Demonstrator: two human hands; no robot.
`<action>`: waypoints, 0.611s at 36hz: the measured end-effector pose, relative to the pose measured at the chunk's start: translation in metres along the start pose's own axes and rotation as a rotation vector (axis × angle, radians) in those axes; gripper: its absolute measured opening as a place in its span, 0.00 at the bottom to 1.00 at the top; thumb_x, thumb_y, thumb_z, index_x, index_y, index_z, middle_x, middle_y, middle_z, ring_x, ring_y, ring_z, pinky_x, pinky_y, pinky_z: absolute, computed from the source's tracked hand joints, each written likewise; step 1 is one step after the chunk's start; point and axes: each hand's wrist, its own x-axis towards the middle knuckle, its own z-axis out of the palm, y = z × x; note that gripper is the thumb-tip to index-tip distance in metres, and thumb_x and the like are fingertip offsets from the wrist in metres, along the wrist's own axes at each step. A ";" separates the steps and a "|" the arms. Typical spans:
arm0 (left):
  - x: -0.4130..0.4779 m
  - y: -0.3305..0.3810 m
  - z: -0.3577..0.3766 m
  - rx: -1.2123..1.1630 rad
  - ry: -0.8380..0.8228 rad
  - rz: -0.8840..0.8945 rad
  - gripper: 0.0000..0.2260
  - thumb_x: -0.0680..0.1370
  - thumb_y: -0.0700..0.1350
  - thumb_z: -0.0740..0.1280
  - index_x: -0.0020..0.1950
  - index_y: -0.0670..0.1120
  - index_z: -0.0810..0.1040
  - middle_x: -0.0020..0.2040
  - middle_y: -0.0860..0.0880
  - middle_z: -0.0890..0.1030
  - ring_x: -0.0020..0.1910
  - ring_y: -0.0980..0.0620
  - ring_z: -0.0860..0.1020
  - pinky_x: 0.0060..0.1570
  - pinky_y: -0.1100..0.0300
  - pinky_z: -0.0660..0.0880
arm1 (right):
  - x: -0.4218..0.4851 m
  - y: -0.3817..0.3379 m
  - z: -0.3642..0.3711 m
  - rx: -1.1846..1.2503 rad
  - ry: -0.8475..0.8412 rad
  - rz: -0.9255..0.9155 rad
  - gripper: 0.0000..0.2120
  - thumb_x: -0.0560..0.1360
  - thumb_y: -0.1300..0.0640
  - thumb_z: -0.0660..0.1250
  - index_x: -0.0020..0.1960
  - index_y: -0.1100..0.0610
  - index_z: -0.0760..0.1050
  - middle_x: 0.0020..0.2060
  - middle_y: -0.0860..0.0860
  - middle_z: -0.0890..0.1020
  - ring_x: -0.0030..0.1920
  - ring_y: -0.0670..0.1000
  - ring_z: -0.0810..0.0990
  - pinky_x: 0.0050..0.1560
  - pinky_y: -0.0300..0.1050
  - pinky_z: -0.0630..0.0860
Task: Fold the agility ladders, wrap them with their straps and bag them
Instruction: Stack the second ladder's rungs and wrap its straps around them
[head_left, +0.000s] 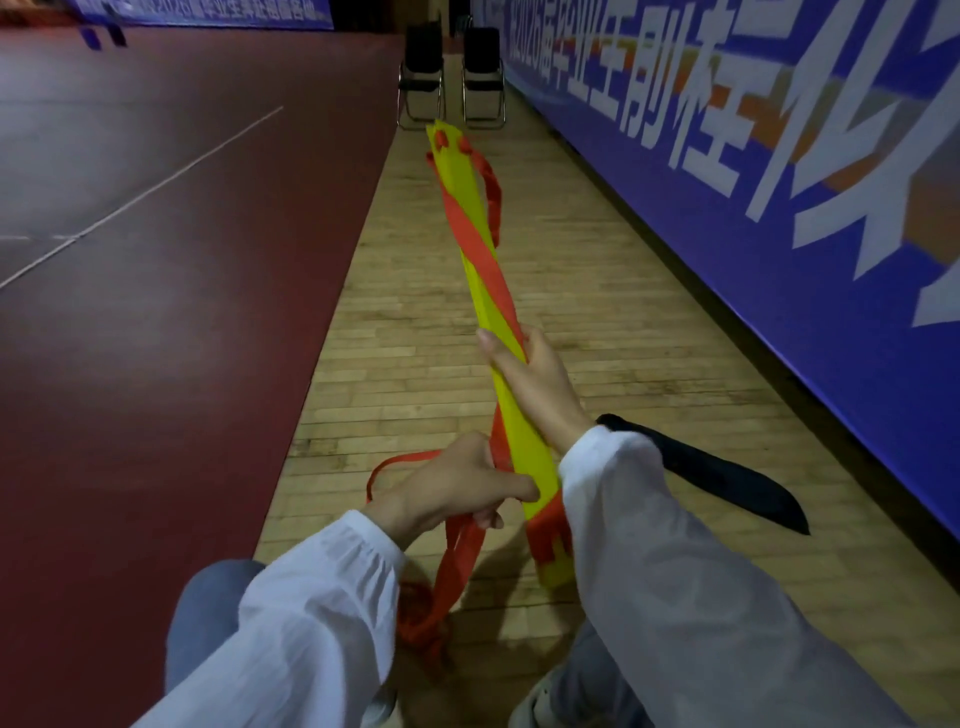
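Observation:
A folded bundle of yellow ladder rungs points away from me above the wooden floor, with an orange strap spiralled round it. My right hand grips the bundle near its middle. Close to the near end, my left hand pinches the loose orange strap, which hangs down into a pile on the floor. A black bag lies flat on the floor to the right of my right arm.
Two black folding chairs stand at the far end of the wooden strip. A blue banner wall runs along the right. Dark red court flooring lies to the left. My knees show at the bottom.

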 end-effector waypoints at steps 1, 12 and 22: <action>-0.002 -0.001 -0.003 -0.040 -0.028 0.029 0.18 0.73 0.35 0.69 0.23 0.41 0.70 0.16 0.47 0.67 0.17 0.53 0.66 0.37 0.55 0.77 | 0.003 -0.004 -0.005 0.119 -0.031 0.050 0.16 0.75 0.50 0.70 0.58 0.57 0.74 0.43 0.48 0.81 0.41 0.45 0.79 0.43 0.40 0.74; -0.007 -0.015 -0.009 -0.159 -0.277 0.158 0.19 0.76 0.37 0.69 0.25 0.44 0.73 0.19 0.47 0.70 0.20 0.52 0.71 0.41 0.53 0.78 | -0.012 -0.010 -0.012 0.824 -0.716 0.458 0.13 0.74 0.52 0.60 0.56 0.57 0.73 0.30 0.48 0.77 0.24 0.43 0.74 0.42 0.42 0.81; -0.007 -0.017 -0.032 -0.127 -0.538 0.087 0.12 0.77 0.47 0.65 0.47 0.37 0.78 0.44 0.41 0.80 0.44 0.51 0.78 0.50 0.61 0.73 | -0.010 -0.006 -0.010 0.663 -0.719 0.385 0.11 0.83 0.54 0.52 0.56 0.58 0.70 0.24 0.46 0.67 0.19 0.41 0.64 0.33 0.39 0.74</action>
